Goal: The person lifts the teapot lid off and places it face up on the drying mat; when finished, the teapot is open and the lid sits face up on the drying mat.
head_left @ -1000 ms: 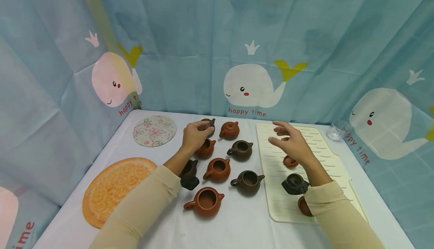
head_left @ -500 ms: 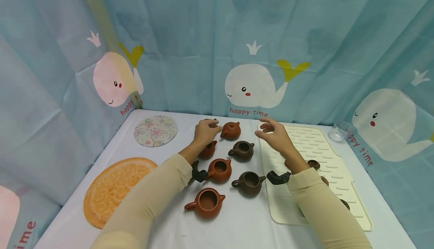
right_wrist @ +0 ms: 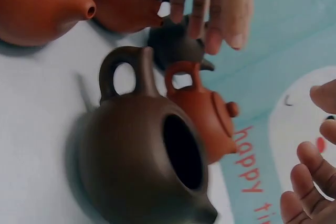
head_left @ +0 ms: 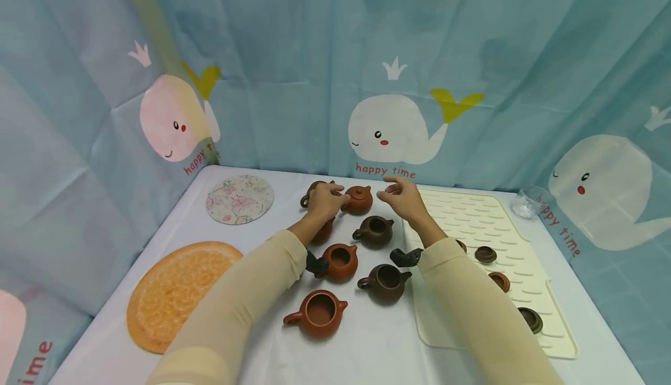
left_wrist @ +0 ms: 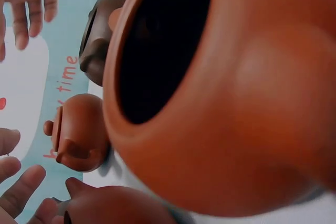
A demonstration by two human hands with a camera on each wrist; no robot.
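A small red-brown clay teapot (head_left: 359,200) with its lid on stands at the back of the table, between the two hands. My left hand (head_left: 326,203) hovers at its left with loosely bent fingers, fingertips close to the handle. To its right, my right hand (head_left: 403,198) is held in the air, thumb and fingers spread apart. The left wrist view shows the same lidded teapot (left_wrist: 81,132) with air between it and the left fingers (left_wrist: 23,190). In the right wrist view, the right fingers (right_wrist: 310,179) hold nothing. A dark teapot (head_left: 309,194) is partly hidden behind the left hand.
Several lidless teapots, such as a dark one (head_left: 375,231) and a red one (head_left: 321,314), stand in front. A cream mat (head_left: 472,213) at the right bears loose lids (head_left: 486,254). A glass (head_left: 528,202), an orange round mat (head_left: 183,292) and a floral round mat (head_left: 240,200) lie around.
The left hand has moved right from the dark teapot toward the lidded red one. The right hand has come left from over the cream mat, uncovering several lids.
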